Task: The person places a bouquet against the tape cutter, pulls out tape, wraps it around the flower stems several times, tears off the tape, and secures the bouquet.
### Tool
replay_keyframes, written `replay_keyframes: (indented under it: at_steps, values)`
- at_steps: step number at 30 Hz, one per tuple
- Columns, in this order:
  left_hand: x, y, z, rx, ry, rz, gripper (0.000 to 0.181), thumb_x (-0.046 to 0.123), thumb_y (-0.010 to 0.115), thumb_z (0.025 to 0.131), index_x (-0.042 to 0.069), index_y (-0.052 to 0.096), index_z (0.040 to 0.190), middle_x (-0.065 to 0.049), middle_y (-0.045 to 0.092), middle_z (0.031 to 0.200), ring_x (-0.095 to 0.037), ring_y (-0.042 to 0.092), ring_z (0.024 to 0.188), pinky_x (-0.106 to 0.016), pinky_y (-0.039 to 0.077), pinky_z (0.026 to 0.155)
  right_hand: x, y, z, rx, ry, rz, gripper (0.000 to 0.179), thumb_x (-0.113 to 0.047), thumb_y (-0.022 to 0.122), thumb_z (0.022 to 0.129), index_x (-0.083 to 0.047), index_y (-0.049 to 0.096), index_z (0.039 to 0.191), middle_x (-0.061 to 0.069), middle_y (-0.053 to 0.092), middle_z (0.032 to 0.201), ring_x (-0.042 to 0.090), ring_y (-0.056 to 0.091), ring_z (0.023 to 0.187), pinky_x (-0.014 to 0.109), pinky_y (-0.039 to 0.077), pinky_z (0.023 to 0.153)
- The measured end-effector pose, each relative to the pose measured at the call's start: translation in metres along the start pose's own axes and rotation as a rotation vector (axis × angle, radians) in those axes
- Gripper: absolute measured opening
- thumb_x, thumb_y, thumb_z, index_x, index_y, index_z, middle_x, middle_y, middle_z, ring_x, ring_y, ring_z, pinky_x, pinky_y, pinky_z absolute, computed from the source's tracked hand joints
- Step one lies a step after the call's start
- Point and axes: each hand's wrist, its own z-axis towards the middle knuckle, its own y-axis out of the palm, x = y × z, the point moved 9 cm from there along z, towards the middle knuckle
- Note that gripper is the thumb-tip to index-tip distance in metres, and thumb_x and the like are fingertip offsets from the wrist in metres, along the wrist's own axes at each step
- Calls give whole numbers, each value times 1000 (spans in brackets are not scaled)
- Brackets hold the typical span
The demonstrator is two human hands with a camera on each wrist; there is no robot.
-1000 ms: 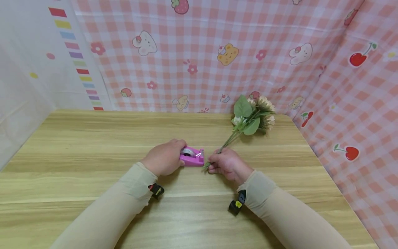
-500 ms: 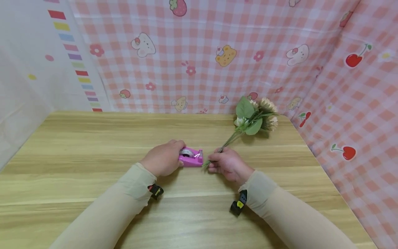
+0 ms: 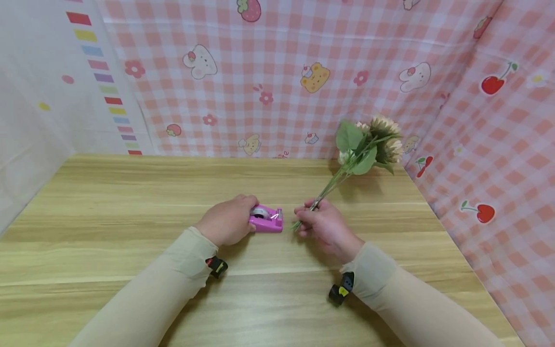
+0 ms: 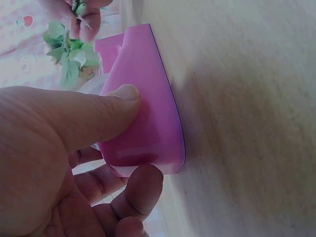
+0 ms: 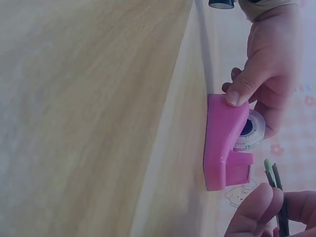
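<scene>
A pink tape dispenser [image 3: 268, 222] stands on the wooden table with a roll of clear tape [image 5: 253, 129] in it. My left hand [image 3: 229, 220] grips its rear end, the thumb [image 4: 111, 106] along one side and the fingers curled around the back. My right hand [image 3: 328, 226] pinches the stems [image 3: 324, 192] of a bunch of flowers near their cut ends. Cream blooms [image 3: 387, 137] and broad green leaves [image 3: 349, 137] lean away to the back right, raised over the table. The stem ends [image 5: 270, 170] stick out past my right fingertips, a short way from the dispenser's toothed cutter end.
Pink checked cloth [image 3: 277, 58] with cartoon prints hangs along the table's back edge and right side. White cloth [image 3: 39, 96] covers the left. A small black camera [image 3: 217, 266] sits on the left wrist, another black camera [image 3: 341, 289] on the right.
My right hand has moved right and lifted the flowers; the blooms are higher and the stem ends are farther from the tape dispenser. My left hand and the dispenser have stayed in place.
</scene>
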Motion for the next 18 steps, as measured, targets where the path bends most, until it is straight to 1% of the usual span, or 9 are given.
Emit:
replay_keyframes:
  at_steps: [5, 8, 14, 18]
  values:
    - [0, 0, 0, -1, -1, 7, 49, 29, 74, 98, 10, 58, 140, -12, 65, 137, -28, 68, 116, -49, 58, 102, -9, -3, -6, -9, -70, -149, 19, -1, 65, 99, -1, 49, 108, 12, 68, 94, 13, 61, 64, 24, 58, 60]
    - [0, 0, 0, -3, -2, 7, 50, 29, 74, 98, 10, 57, 141, -13, 64, 139, -29, 68, 118, -49, 57, 102, -12, -4, -9, -15, -93, -218, 19, -1, 66, 99, 0, 50, 108, 10, 67, 91, 13, 61, 65, 25, 59, 62]
    - [0, 0, 0, -6, -3, 1, 51, 29, 74, 98, 9, 57, 142, -13, 64, 138, -30, 68, 119, -49, 57, 103, -13, -4, -13, -40, -94, -289, 22, -1, 67, 98, -1, 49, 110, 4, 65, 83, 13, 61, 64, 27, 59, 63]
    - [-1, 0, -1, -10, -6, -3, 51, 29, 74, 98, 9, 57, 143, -13, 64, 138, -30, 68, 118, -49, 57, 103, -12, -4, -15, -59, -84, -315, 23, 0, 68, 97, -1, 49, 109, 3, 63, 81, 14, 61, 64, 28, 59, 62]
